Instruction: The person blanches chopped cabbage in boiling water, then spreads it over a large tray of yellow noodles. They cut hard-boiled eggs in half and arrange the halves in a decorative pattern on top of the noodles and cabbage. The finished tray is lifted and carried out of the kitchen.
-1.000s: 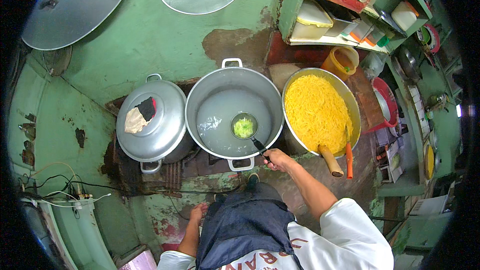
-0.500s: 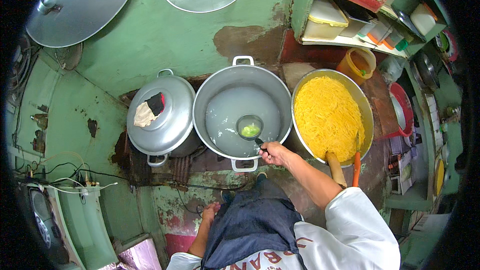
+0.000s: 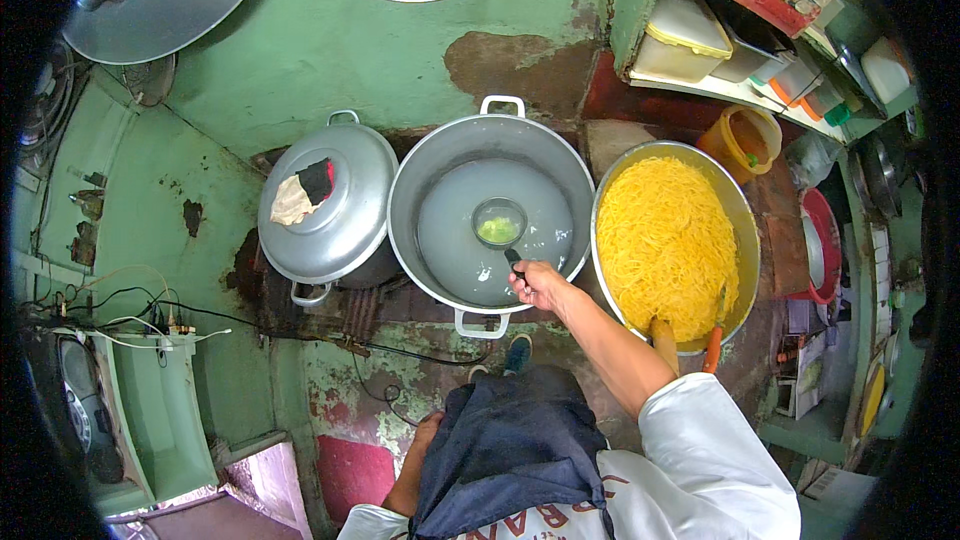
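Observation:
My right hand (image 3: 537, 284) is closed round the black handle of a small round strainer (image 3: 500, 210), above the near right rim of a big grey metal pot (image 3: 414, 275). Pale green chopped pieces (image 3: 497, 230) lie in the strainer, whose bowl is at the cloudy liquid (image 3: 450, 240); how deep it sits I cannot tell. At my side, next to the dark apron (image 3: 505, 440), is my left hand (image 3: 428, 428), with its fingers mostly hidden.
A lidded pot (image 3: 345, 195) with cloths (image 3: 297, 198) on top stands to the left. At right, a metal basin (image 3: 745, 215) holds yellow noodle-like strands (image 3: 665, 240), a wooden handle (image 3: 664, 340) and an orange-handled tool (image 3: 713, 350). Behind it is a yellow bucket (image 3: 735, 140).
The strainer and my right hand have shifted away from me, toward the middle of the pot. My left hand has slipped further behind the apron's edge. The whole view has tilted slightly.

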`<state>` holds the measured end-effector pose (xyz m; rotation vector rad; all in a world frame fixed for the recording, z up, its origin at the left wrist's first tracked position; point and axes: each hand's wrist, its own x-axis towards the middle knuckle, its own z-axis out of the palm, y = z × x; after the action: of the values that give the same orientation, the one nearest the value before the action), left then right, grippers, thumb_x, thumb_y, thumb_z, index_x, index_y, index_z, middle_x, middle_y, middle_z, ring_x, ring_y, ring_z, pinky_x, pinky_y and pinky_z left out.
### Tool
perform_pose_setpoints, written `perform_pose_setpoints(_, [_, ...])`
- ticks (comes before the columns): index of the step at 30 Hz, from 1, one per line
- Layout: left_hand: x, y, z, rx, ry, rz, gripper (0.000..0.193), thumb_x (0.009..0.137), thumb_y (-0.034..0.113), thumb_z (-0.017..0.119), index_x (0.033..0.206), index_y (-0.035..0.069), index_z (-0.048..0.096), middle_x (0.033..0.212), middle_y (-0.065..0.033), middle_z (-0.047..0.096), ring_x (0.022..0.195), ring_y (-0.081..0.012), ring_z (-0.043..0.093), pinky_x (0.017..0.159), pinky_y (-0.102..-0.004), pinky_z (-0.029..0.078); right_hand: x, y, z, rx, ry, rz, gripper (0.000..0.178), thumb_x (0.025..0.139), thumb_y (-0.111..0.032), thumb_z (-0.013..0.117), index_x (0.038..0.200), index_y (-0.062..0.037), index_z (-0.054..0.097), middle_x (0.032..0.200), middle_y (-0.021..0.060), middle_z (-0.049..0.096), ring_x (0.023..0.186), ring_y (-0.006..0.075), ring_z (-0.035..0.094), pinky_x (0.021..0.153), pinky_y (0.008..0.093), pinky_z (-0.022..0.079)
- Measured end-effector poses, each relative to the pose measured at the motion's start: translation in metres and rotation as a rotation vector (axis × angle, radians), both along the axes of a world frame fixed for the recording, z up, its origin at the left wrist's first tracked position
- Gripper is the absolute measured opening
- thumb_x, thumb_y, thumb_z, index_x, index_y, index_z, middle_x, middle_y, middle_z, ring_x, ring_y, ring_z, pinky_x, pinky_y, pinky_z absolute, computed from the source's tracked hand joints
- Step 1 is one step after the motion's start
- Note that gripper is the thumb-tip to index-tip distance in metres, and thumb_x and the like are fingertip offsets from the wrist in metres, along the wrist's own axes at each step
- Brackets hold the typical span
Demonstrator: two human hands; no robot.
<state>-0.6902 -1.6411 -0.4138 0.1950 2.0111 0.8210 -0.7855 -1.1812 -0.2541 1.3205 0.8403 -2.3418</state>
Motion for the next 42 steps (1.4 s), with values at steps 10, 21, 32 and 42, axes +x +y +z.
perform_pose_setpoints(10, [-0.023,-0.002,0.040,0.193,-0.231,0.783,0.025,0.089,0.026,0.065,0.090,0.001,0.068,0.078,-0.0120,0.068,0.060,-0.0216,0.066,0.051,-0.0344,0.057,0.011,-0.026,0.030,0.070,0.061,-0.060,0.010,0.096,-0.016,0.045,0.090,-0.0087,0.047,0.070,0.0013,0.051,0.050,0.0090,0.042,0.043,0.0251,0.033])
perform_pose_setpoints(21, [0.013,-0.045,0.000,0.051,-0.305,0.687,0.049,0.094,0.046,0.048,0.108,0.004,0.068,0.098,-0.0112,0.070,0.093,-0.0237,0.065,0.086,-0.0388,0.048,0.014,-0.033,0.005,0.157,-0.025,-0.019,0.010,0.093,-0.017,0.046,0.088,-0.0082,0.047,0.066,0.0009,0.050,0.047,0.0086,0.040,0.042,0.0245,0.031])
perform_pose_setpoints(32, [0.017,-0.075,-0.018,0.065,0.196,-0.060,0.032,0.091,0.028,0.051,0.107,0.006,0.068,0.098,-0.0118,0.070,0.090,-0.0244,0.065,0.085,-0.0341,0.048,0.101,-0.084,0.045,0.516,0.131,0.081,0.020,0.097,-0.025,0.049,0.091,-0.0065,0.048,0.065,0.0004,0.051,0.044,0.0093,0.039,0.038,0.0265,0.029])
perform_pose_setpoints(42, [-0.027,-0.065,0.024,0.017,-0.332,0.521,0.032,0.090,0.037,0.057,0.107,0.010,0.065,0.096,-0.0045,0.071,0.084,-0.0173,0.065,0.065,-0.0370,0.044,0.112,-0.110,0.030,0.397,0.118,-0.057,0.017,0.090,-0.022,0.049,0.100,-0.0085,0.047,0.070,0.0015,0.051,0.045,0.0095,0.039,0.036,0.0250,0.027])
